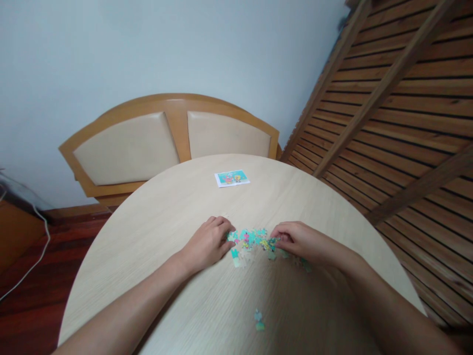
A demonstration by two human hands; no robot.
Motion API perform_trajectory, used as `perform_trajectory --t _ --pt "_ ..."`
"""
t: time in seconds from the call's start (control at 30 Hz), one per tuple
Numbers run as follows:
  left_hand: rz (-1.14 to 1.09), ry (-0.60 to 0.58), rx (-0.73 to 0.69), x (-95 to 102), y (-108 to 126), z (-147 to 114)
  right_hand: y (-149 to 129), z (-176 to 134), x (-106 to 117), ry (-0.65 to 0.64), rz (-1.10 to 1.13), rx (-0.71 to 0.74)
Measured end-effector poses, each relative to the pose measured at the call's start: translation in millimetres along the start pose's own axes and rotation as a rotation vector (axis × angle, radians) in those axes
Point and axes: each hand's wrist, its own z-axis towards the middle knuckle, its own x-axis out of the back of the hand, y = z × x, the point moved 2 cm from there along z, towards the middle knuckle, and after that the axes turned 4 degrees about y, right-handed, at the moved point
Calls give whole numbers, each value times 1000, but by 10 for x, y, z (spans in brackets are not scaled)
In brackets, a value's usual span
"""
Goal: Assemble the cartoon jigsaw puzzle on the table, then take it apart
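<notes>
Several small jigsaw puzzle pieces (253, 237), mostly teal with bits of yellow and pink, lie in a loose heap on the round wooden table (177, 212). At the heap's left edge is my left hand (213, 239), its thumb and fingertips apart and touching the outer pieces. My right hand (295, 238) is at the right edge, fingers curled and thumb drawn in on a puzzle piece, which is mostly hidden. Two pieces that look joined (259, 319) lie nearer to me, apart from the heap.
A picture card (232, 178) with two cartoon figures on teal lies toward the table's far side. Behind the table stands a padded wooden headboard (177, 103) against the wall. Slatted wood (369, 123) rises on the right. A white cable (46, 236) hangs at left.
</notes>
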Motion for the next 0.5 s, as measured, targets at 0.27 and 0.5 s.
perform_trajectory --t 0.27,0.5 --pt "-77 22 -87 -25 19 13 -146 42 -57 90 -86 66" --pt "-99 95 -117 -56 -65 34 -173 83 -122 133 -98 128"
